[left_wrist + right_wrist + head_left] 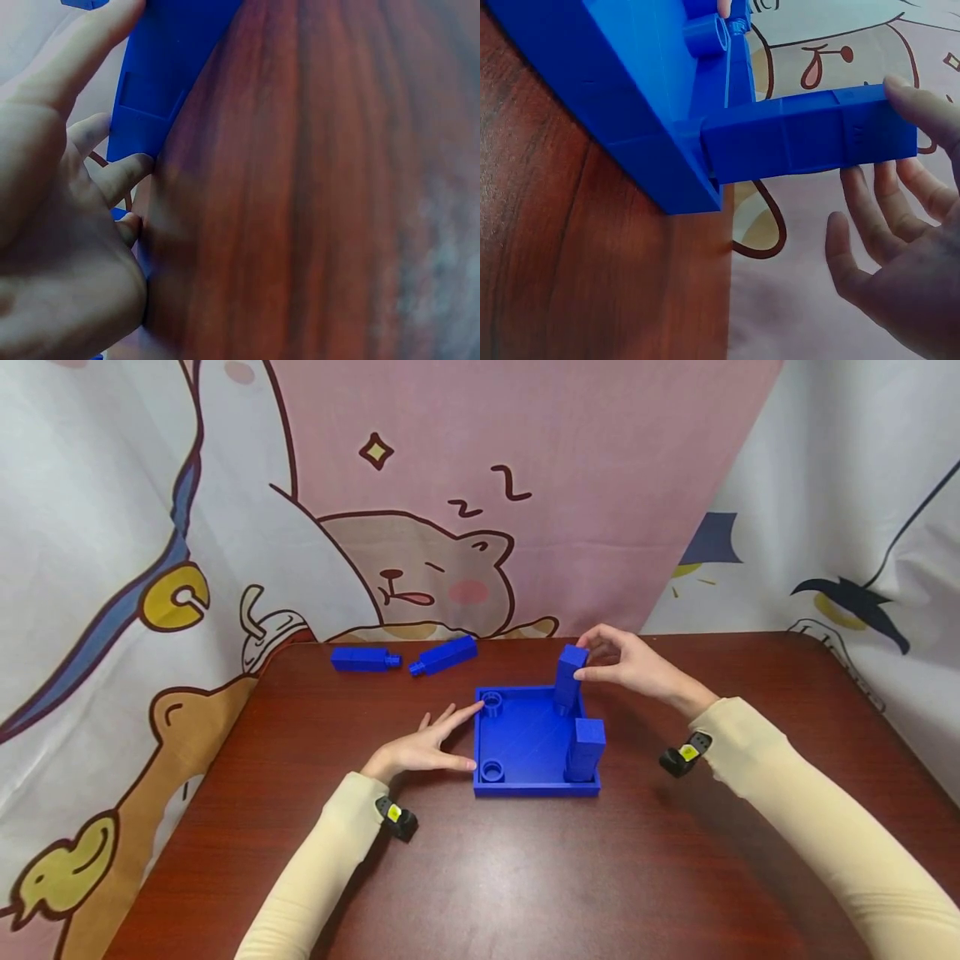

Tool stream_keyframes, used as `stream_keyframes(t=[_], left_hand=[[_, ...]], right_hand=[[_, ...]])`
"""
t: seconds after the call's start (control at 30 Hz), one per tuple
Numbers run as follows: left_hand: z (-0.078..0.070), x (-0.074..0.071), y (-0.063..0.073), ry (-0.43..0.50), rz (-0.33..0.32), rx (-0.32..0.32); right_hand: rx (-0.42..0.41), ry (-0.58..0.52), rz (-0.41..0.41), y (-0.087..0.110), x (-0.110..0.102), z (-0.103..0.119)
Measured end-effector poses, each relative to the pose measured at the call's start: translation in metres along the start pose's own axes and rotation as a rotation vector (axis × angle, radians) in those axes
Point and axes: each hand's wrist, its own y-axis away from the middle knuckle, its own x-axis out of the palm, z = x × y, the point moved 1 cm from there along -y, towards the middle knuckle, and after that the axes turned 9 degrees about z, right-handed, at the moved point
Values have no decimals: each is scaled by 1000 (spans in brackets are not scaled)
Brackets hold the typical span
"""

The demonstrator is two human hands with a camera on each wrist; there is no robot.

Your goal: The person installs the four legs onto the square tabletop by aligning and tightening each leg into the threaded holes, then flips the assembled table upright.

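Note:
A shallow square blue tray (525, 743) lies on the table with its raised rim upward. My right hand (630, 667) pinches the top of a blue square post (571, 672) between thumb and fingers; in the right wrist view this post (810, 135) stands at the tray's corner. A second blue post (587, 747) stands upright in the near right corner. Round sockets show in the left corners, one far (492, 703) and one near (492, 770). Along the tray's left side, my left hand (420, 750) touches the rim with thumb and forefinger spread.
Two more blue posts lie behind the tray at the back left, one post (362, 659) level and the other post (446, 656) slanted, their narrow threaded-looking ends facing each other. A printed cloth (600, 485) hangs along the back edge of the dark wooden table (525, 877).

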Motion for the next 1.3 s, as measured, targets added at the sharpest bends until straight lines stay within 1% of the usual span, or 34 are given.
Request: stream_keyframes(t=[0.1,0.27,0.33,0.4,0.47,0.6,0.67,0.87,1.0,1.1,1.3], left_hand=[[0,0,-1,-4,2,-4],[-1,-1,0,-12,2,-3],[0,-1,-1,-18,-1,0],[0,-1,0,-19,-1,-3],[0,-1,0,-19,-1,-2],[-1,0,0,-9,3,-6],[-1,0,0,-7,1,-4],[0,-1,1,-7,2,-7],[0,-1,1,-6,0,2],[0,-1,0,-9,-1,9],[0,-1,0,-14,-1,4]], right_hand=[[-29,-16,34,0,-2,2],[-144,-59,159,-1,-6,7],[-178,-61,203,-1,-6,8],[-185,-55,224,-2,-6,8],[-174,-43,226,-3,-4,7],[-127,-36,202,-2,0,3],[-117,-38,191,-1,1,2],[-133,-40,181,-1,2,0],[-136,-40,164,-1,2,-2],[-117,-48,112,-2,2,-4],[-32,-43,-54,-3,10,-9]])
